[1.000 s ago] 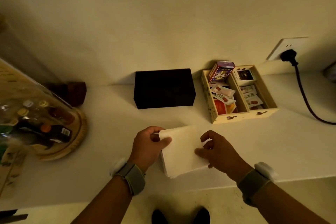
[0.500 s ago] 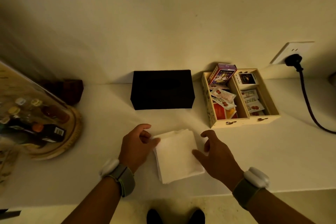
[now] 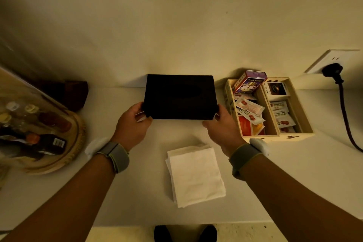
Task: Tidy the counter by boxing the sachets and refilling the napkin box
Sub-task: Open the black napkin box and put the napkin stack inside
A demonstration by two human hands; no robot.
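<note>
The black napkin box (image 3: 179, 96) stands near the wall at the middle of the white counter (image 3: 117, 192). My left hand (image 3: 132, 124) grips its left side and my right hand (image 3: 221, 125) grips its right side. A stack of white napkins (image 3: 195, 175) lies on the counter in front of the box, between my forearms, touched by neither hand. To the right stands a wooden two-compartment box (image 3: 269, 137) holding several sachets (image 3: 249, 108) and a purple and red carton (image 3: 250, 81).
A round wooden tray (image 3: 64, 155) with small bottles under a clear dome sits at the left. A dark brown object (image 3: 72, 92) stands behind it by the wall. A black plug and cable (image 3: 341, 100) hang from the wall socket at the right.
Both hands have let go of the napkin stack, which now lies on the counter, and have moved forward to take hold of the black box's two sides.
</note>
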